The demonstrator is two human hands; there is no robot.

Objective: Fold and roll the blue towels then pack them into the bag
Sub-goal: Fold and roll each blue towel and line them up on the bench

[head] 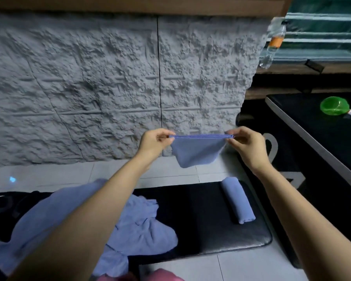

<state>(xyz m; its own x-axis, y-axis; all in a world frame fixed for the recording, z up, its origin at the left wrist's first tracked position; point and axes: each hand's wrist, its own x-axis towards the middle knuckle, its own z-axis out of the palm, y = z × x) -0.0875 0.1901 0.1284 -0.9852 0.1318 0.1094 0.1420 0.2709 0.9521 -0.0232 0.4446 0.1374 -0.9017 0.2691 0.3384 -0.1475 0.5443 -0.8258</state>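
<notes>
Soft matt cloth towel [198, 152]; glossy, perhaps leatherette, mat [211, 240].

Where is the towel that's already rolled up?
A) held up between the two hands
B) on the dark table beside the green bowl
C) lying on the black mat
C: the rolled towel lies on the black mat, while the left hand and right hand pinch a folded towel in the air.
</notes>
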